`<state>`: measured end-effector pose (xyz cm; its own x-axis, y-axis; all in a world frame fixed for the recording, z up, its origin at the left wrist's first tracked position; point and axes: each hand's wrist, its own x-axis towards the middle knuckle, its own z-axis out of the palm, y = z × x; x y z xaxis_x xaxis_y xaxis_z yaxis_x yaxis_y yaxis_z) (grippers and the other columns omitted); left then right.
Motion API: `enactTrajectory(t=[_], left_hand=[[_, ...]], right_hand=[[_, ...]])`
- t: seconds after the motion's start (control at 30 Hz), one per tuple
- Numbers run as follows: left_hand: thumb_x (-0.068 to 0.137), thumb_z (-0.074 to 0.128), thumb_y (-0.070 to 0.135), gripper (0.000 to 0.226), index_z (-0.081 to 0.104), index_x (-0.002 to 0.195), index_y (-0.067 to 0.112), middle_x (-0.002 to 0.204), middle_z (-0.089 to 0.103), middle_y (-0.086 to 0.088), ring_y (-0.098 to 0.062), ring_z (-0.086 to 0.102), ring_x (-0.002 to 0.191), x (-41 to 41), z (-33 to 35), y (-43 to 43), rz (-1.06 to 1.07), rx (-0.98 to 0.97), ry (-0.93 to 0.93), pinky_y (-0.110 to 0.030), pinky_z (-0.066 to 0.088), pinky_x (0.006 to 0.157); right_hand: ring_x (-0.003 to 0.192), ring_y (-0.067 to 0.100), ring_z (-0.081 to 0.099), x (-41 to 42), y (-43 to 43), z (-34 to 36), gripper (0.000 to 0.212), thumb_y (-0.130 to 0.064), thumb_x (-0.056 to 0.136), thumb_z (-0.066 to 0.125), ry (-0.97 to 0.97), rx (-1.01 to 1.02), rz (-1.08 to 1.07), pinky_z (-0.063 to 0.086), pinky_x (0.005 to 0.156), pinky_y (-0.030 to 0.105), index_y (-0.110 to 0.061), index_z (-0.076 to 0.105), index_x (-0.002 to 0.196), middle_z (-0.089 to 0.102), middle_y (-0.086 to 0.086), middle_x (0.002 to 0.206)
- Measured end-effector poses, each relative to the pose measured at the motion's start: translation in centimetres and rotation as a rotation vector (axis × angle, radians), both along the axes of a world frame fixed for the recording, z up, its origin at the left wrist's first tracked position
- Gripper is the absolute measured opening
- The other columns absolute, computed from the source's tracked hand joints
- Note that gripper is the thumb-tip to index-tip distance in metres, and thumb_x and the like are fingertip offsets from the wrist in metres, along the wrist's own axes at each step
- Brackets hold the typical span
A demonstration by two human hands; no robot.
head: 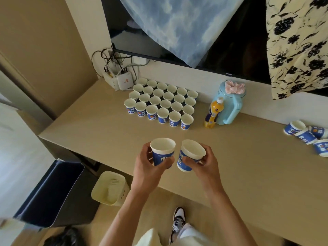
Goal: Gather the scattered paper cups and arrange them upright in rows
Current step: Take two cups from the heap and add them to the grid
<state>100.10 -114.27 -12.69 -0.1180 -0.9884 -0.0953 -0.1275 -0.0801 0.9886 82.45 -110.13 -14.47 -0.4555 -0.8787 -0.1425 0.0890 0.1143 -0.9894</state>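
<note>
Both hands are full above the near edge of the table. The left hand curls fingers and thumb round one paper cup, held mouth-up, while the right hand grips a second cup, tipped a little toward the first. The two rims are near each other without clearly touching, and neither cup rests on the tabletop. At the back of the table, near the wall, a block of cups stands upright in tidy rows, rim against rim. Its nearest row runs slantwise toward an orange drink bottle and a pale blue jug just behind the bottle. At the far right edge, a handful of loose cups lies tipped over, well apart from the block. The step in hand looks like the carry: two cups gathered and bound for the rows. The job appears well along but unfinished, given the cups lying at the right. The next move calls for a reach forward across the tabletop and the tilted cup straightened. Each cup then needs setting on its base in front of the nearest row, in line with it and matching its spacing, without a knuckle nudging the light cups standing there.
</note>
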Motion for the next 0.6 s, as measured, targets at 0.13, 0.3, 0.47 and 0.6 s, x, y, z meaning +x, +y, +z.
enactTrajectory(t=[0.13,0.3,0.47,0.6], left_hand=[[0.075,0.088,0.011,0.05,0.063,0.115,0.027,0.099,0.074,0.013,-0.008,0.071,0.092,0.3,-0.7,-1.9,0.01,0.018,0.008,-0.02,0.057,0.071],[0.076,0.089,0.017,0.053,0.062,0.119,0.029,0.105,0.074,0.012,-0.005,0.07,0.094,0.6,-1.0,-5.5,0.037,0.022,-0.03,-0.024,0.059,0.079],[0.076,0.089,0.017,0.052,0.059,0.113,0.038,0.103,0.072,0.015,0.0,0.068,0.091,1.5,-1.3,-9.6,0.1,0.004,-0.078,-0.021,0.058,0.077],[0.071,0.09,0.021,0.051,0.06,0.109,0.038,0.099,0.073,0.019,-0.001,0.069,0.092,2.9,-2.2,-12.0,0.173,0.011,-0.068,-0.018,0.055,0.076]], right_hand=[[0.101,0.011,0.069,-0.5,-1.8,-0.3,0.061,-0.007,0.067,0.092,-0.002,0.028,-0.018,0.056,0.076,0.022,-0.024,0.062,0.118,0.071,-0.006,0.112],[0.104,0.011,0.068,-1.3,-6.1,-1.2,0.054,-0.002,0.075,0.086,-0.016,0.026,-0.003,0.056,0.077,0.022,-0.026,0.063,0.117,0.071,-0.005,0.113],[0.104,0.012,0.069,-0.7,-11.0,-1.5,0.056,-0.004,0.076,0.086,-0.044,0.031,0.078,0.056,0.075,0.02,-0.02,0.062,0.124,0.072,-0.003,0.114],[0.099,0.007,0.068,0.2,-14.2,-1.0,0.06,-0.018,0.066,0.086,-0.039,0.008,0.118,0.055,0.075,0.018,-0.022,0.062,0.121,0.072,-0.003,0.112]])
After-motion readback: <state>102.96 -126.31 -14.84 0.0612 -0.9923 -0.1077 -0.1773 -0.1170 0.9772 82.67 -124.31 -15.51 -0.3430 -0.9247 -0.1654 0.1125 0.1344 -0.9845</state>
